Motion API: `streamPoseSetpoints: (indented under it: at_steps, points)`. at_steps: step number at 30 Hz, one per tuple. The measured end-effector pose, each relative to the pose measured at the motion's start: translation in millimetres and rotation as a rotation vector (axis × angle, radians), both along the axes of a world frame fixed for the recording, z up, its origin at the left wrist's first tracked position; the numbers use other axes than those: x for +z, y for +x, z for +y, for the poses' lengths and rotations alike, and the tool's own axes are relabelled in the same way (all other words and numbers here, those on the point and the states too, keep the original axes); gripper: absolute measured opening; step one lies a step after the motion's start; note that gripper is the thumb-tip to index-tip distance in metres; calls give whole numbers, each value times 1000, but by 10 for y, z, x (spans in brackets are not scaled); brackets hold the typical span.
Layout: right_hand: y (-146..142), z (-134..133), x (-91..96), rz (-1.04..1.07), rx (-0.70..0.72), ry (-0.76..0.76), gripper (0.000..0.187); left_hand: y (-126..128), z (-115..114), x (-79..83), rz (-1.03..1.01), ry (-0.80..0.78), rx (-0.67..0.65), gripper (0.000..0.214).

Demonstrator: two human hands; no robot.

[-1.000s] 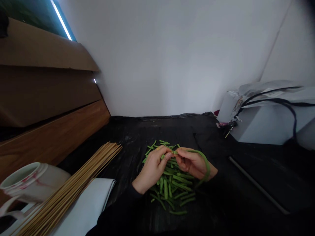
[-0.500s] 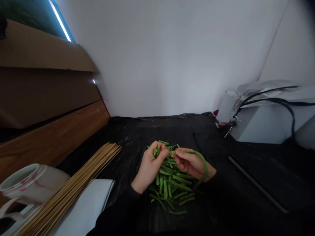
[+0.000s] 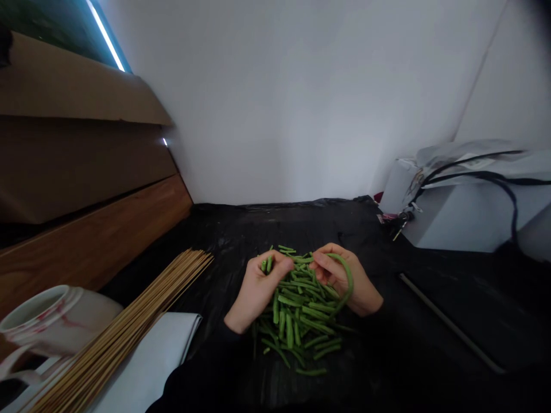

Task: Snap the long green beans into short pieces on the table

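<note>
A pile of short green bean pieces (image 3: 301, 321) lies on the black plastic sheet (image 3: 387, 355) in front of me. My left hand (image 3: 256, 289) is curled above the pile's left side and pinches short bean pieces between thumb and fingers. My right hand (image 3: 344, 278) is closed on a long green bean (image 3: 344, 284), which loops from its fingertips over the back of the hand. The two hands nearly meet over the far part of the pile.
A bundle of bamboo skewers (image 3: 129, 332) lies at the left over a white sheet (image 3: 150, 367), beside a white cup (image 3: 38, 321). Wooden boards (image 3: 94, 229) rise at the left. White boxes with black cables (image 3: 469, 201) stand at the right. A thin grey rod (image 3: 447, 324) lies on the plastic.
My left hand has drawn left with short bean pieces in its fingers. My right hand has risen and moved slightly away from me, and the long bean's loop has moved with it.
</note>
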State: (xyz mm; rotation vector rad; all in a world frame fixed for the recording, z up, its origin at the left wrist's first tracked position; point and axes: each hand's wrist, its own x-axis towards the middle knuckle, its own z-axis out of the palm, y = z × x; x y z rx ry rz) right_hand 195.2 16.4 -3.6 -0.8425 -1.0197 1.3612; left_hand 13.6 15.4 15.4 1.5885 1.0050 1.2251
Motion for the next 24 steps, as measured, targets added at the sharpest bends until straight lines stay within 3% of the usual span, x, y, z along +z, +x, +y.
streamPoseSetpoints:
  at_steps: [4, 12, 19, 24]
  points:
    - [1, -25, 3, -50, 119, -8, 26, -41, 28, -15, -88, -123, -110, 47]
    - [-35, -61, -34, -186, 233, 48, 22, -42, -5, 11, 187, -196, -389, 42]
    - [-33, -70, 42, -248, 135, 98, 22, -44, -19, 56, 150, -156, -347, 32]
    - [-24, -64, 0, -326, 128, 109, 26, -36, -27, 81, 272, -71, -325, 30]
